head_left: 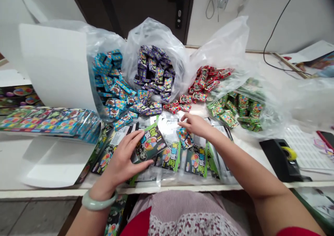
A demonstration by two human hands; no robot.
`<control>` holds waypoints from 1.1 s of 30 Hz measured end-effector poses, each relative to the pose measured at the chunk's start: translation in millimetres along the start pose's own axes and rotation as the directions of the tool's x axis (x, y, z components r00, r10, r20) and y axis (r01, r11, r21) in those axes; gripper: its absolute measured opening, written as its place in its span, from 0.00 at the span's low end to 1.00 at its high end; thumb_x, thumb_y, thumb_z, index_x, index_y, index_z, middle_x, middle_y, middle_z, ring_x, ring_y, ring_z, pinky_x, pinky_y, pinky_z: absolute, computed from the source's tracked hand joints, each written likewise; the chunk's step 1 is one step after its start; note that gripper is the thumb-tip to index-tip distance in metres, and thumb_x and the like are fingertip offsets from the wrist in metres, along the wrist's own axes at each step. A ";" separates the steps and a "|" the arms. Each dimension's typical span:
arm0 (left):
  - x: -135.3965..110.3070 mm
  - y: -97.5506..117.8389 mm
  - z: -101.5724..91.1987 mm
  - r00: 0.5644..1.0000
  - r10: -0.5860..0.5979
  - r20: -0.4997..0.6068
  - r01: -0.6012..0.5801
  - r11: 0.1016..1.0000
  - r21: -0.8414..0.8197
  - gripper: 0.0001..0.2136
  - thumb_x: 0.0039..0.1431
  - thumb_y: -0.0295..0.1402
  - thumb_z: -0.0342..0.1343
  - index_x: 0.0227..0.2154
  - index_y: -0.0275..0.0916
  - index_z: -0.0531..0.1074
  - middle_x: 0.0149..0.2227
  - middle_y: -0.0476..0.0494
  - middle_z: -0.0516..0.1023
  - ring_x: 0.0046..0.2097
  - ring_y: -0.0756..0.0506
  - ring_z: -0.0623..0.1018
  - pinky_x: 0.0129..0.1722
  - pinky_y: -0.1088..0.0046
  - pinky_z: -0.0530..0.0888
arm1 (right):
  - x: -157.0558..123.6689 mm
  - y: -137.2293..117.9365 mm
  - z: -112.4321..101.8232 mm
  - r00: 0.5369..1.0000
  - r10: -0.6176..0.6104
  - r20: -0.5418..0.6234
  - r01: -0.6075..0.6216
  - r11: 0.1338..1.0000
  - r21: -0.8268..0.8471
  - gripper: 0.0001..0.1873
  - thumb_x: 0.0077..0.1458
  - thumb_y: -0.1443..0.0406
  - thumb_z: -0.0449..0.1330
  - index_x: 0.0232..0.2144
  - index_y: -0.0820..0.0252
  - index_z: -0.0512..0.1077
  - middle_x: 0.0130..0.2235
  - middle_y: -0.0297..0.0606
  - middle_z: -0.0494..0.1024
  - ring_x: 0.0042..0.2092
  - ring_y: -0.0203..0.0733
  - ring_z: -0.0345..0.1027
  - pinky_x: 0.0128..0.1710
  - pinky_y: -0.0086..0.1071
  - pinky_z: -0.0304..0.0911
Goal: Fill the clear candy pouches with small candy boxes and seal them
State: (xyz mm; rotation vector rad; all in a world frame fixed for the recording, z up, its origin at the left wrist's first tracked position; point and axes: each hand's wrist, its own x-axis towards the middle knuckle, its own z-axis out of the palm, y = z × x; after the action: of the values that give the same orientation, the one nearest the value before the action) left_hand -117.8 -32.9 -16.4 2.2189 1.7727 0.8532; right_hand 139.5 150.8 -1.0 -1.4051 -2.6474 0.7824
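Note:
My left hand (121, 157) grips a green-edged printed packet (150, 143) by its side and lower edge, tilted up off the pile. My right hand (194, 124) lies farther forward with its fingers spread, its fingertips next to a small blue printed packet (184, 138). I cannot tell whether they touch it. Under both hands lies a spread of flat, glossy green-edged packets (191, 161). Beyond them, small packets are heaped in clear plastic bags: blue (112, 86), purple (153, 69), red (206, 81) and green (241, 107).
Along the left, a row of printed card strips (49, 123) leans near a white curved sheet (56, 64). At the right stand a black tape dispenser (280, 159) and a white label sheet (306, 147). Behind the white table (44, 166) are a dark door and a black cable.

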 end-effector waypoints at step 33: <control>12.8 31.6 23.6 0.992 0.092 0.080 -0.085 0.992 -0.089 0.41 0.49 0.41 0.66 0.63 0.43 0.53 0.59 0.35 0.62 0.60 0.35 0.64 0.58 0.50 0.65 | -70.6 -22.9 1.4 0.853 -0.496 -0.163 0.518 0.844 0.138 0.51 0.46 0.52 0.69 0.64 0.55 0.47 0.65 0.54 0.51 0.66 0.57 0.47 0.63 0.51 0.53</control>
State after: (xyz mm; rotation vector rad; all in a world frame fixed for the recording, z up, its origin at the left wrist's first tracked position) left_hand -77.1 -24.6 -16.7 2.2582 1.5806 0.8234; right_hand 163.2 84.1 21.7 -0.6273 -2.5862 0.8040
